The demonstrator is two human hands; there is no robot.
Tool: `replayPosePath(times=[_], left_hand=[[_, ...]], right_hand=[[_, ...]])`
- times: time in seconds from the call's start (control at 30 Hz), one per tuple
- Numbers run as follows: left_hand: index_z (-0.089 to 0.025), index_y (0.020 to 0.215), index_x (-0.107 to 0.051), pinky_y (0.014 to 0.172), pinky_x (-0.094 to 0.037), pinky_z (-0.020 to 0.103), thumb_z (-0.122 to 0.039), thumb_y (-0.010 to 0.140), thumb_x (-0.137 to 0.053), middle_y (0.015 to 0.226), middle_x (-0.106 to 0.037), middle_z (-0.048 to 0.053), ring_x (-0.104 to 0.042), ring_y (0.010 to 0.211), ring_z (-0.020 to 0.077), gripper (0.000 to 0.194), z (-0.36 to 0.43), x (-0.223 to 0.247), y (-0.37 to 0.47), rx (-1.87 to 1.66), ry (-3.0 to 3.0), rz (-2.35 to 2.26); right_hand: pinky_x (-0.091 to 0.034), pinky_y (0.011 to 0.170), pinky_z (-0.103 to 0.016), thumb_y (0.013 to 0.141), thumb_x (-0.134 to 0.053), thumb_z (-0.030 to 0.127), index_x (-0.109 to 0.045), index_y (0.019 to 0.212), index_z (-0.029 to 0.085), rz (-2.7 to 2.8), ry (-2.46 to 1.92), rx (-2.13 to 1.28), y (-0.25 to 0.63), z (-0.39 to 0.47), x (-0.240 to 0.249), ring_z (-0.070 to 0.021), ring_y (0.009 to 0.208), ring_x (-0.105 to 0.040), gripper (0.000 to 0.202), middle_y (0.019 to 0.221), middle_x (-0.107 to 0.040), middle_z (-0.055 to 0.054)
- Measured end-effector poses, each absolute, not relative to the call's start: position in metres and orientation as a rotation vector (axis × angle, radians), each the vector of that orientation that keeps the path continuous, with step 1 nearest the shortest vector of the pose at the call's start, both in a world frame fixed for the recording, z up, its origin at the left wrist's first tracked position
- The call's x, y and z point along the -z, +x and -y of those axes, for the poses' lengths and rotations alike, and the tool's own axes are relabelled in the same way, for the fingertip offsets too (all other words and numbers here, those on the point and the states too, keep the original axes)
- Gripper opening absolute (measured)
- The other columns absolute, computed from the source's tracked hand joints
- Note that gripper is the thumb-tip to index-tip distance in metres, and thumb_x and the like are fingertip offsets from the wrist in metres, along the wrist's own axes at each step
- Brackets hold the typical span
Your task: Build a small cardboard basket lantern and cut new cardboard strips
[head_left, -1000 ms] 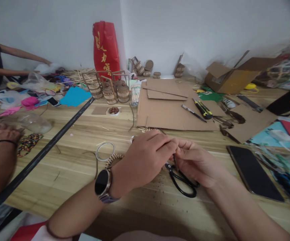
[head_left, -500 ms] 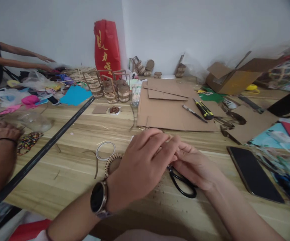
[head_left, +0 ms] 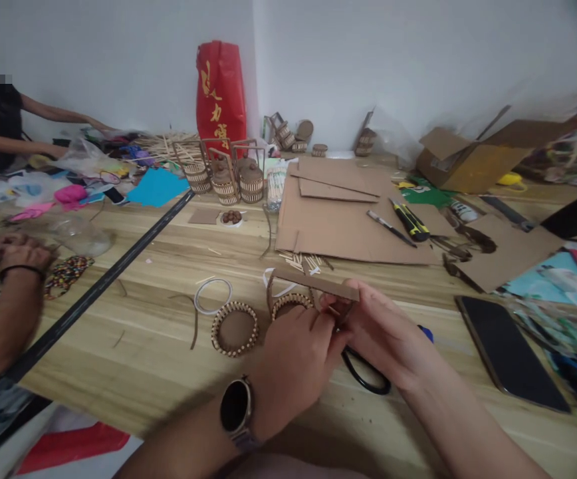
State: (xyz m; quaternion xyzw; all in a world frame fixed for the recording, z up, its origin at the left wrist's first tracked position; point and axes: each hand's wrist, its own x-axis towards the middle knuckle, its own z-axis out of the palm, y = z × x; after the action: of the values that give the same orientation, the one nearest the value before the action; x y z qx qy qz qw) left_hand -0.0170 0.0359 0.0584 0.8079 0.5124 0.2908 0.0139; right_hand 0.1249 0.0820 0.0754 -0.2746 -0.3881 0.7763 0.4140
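Brown and bent, a narrow cardboard strip (head_left: 313, 282) sits between our right hand's (head_left: 388, 339) fingers, but our left hand's (head_left: 296, 362) grip we cannot tell.

A red bag (head_left: 221, 100) stands left of an open cardboard box (head_left: 472, 161).

There are three handled baskets (head_left: 225, 191) before one red bag (head_left: 221, 96), and one wristwatch (head_left: 235, 406).

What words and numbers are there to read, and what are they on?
"力": gold, on the red bag; what's written above and below it is too unclear to read.
Green sheet: its white marks are too blurred.
White object beside it: its dark marks are too blurred.
No numbers are readable.
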Motion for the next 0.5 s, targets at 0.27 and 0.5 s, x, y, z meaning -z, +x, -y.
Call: replayPosePath(times=[0.27,0.5], left_hand=[[-0.017,0.085,-0.058,0.062,-0.051,0.035,-0.022,0.098,-0.047,0.076,-0.065,0.005,-0.061,0.072,0.0214,0.017,-0.031,-0.057,-0.023,-1.168,2.605,-1.531],[-0.024,0.118,-0.053,0.100,-0.045,0.037,-0.029,0.101,-0.046,0.117,-0.057,0.007,-0.056,0.114,0.0194,0.019,-0.030,-0.037,-0.054,-2.054,1.660,-1.467]], right_hand=[[-0.047,0.073,-0.027,0.078,-0.076,0.047,-0.072,0.081,0.025,0.950,-0.633,-1.891,0.118,-0.080,-0.081,-0.0165,0.076,-0.058,0.022,0.076,-0.066,0.000],[-0.048,0.078,-0.024,0.074,-0.080,0.046,-0.074,0.080,0.026,0.866,-0.651,-1.873,0.117,-0.085,-0.074,-0.0132,0.079,-0.059,0.022,0.082,-0.067,0.002]])
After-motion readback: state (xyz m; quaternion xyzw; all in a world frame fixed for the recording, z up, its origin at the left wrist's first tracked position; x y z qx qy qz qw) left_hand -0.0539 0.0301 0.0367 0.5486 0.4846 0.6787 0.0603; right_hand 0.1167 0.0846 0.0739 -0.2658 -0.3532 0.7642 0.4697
